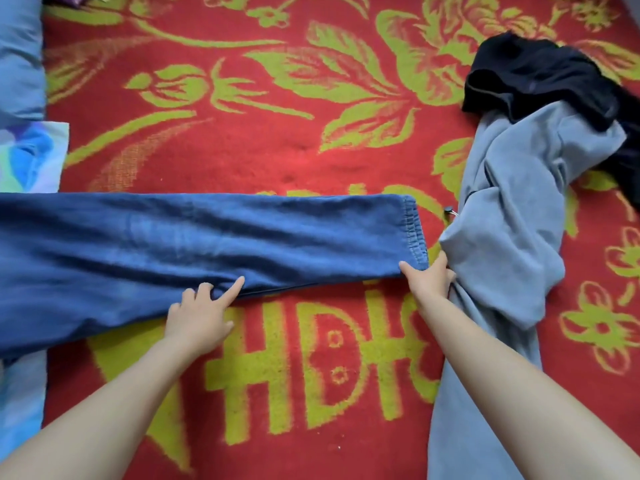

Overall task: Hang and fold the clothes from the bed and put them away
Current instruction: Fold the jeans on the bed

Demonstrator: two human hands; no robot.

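Left index finger [231, 287] stretched straight, lying flat on the cloth, the other fingers of the left hand [199, 318] curled at the near edge of the fabric; whether they actually grip it, cannot tell. Over on the right, the right hand [429, 280] has its thumb [410, 270] on top of the near corner of the elastic cuff, fingers curled around that corner, pinching it. Both are on the long blue denim trousers [207, 237], one leg laid flat and running left to right across the red blanket with yellow-green flowers [311, 150], cuff end to the right. Just beside that cuff, touching the right hand, a crumpled grey fleece garment [502, 237] trails from near to far. A black garment [540, 74] lies bunched over its far end. Far left, a pale blue pillow [20, 57]
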